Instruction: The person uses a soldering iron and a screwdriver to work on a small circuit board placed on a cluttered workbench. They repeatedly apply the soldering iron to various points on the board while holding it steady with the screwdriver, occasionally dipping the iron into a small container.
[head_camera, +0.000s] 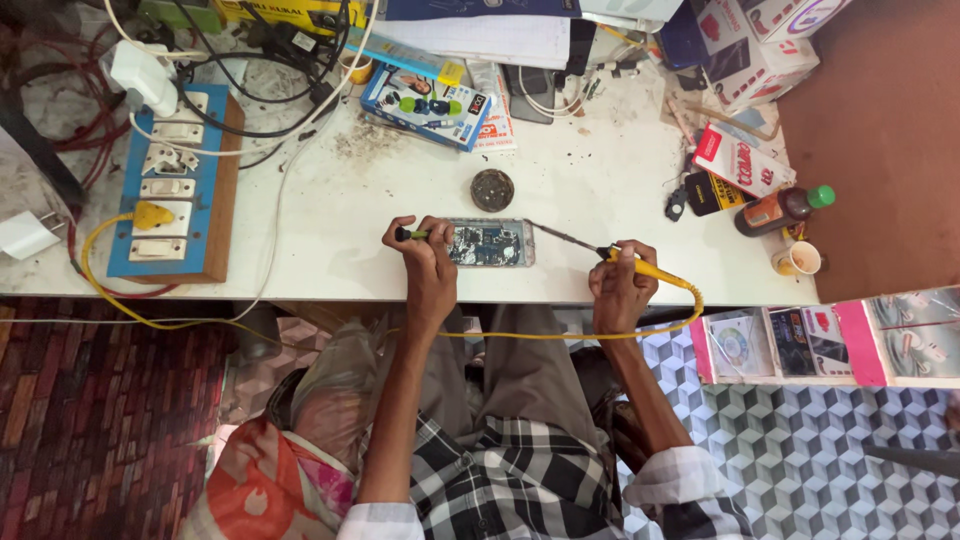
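Head view: left hand (428, 262) grips a small green tool (410, 234), right hand (620, 285) grips a yellow soldering iron (640, 266), both beside the open phone (488, 243) near the table's (340, 200) front edge.

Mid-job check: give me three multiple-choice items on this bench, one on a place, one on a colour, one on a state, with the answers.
1. Where does the opened phone lie?
A. on the switch board
B. on the white table between the two hands
C. on the floor

2. What colour is the handle of the soldering iron in the right hand?
A. yellow
B. blue
C. white

3. What is the left hand doing?
A. resting empty
B. holding a cup
C. gripping a green-handled tool beside the phone

Answers: 1 B, the phone sits on the table between the hands; 2 A, handle and cord are yellow; 3 C, the fingers are closed round the tool.
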